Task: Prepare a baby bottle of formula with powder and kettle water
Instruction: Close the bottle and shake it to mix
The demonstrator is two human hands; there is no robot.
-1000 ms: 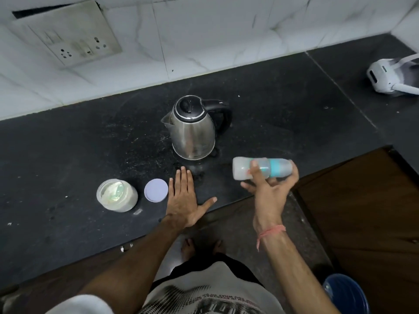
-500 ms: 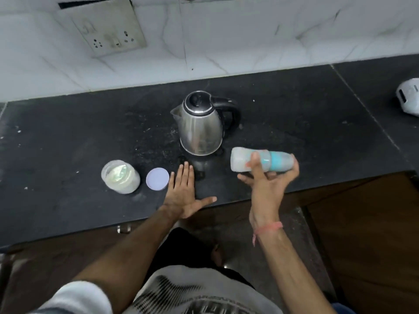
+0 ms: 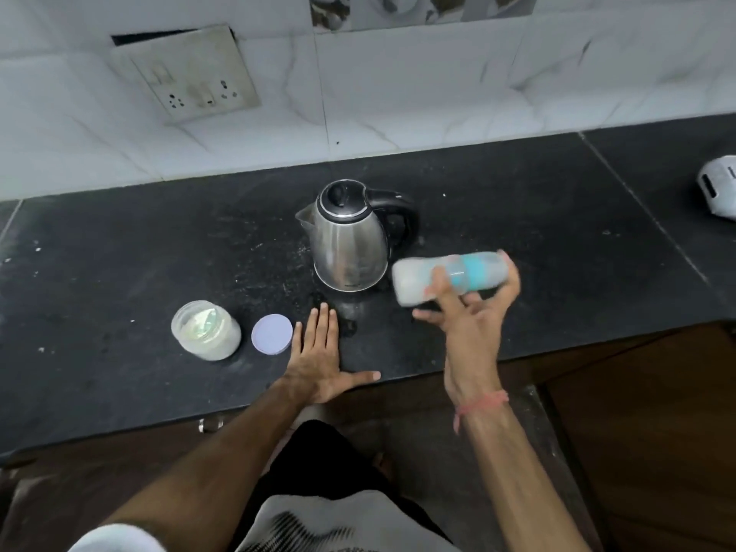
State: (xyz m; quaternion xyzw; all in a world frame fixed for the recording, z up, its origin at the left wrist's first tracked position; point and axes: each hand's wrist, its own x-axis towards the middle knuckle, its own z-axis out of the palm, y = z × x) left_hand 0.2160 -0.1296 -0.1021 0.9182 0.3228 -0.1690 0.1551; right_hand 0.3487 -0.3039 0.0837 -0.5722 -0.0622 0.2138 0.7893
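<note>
- Head view: the right hand holds a clear plastic baby bottle with a turquoise collar on its side above the front part of the black stone tabletop; the thumb crosses the bottle's middle and the fingers curl behind it. The bottle and hand are motion-blurred.
- The bottle's whitish end points left, toward the stainless-steel electric kettle with a black lid and handle, and hangs just beside the kettle's lower right side.
- The left hand lies flat, palm down on the tabletop in front of the kettle, fingers straight and together, thumb spread to the right; it holds nothing.
- Just left of that hand lies a round pale-lilac lid, flat on the tabletop.
- Left of the lid stands an open clear jar of pale powder, near the lid but apart from it.
- A switch-and-socket plate sits on the white tiled wall behind.
- A white device shows at the right edge.
</note>
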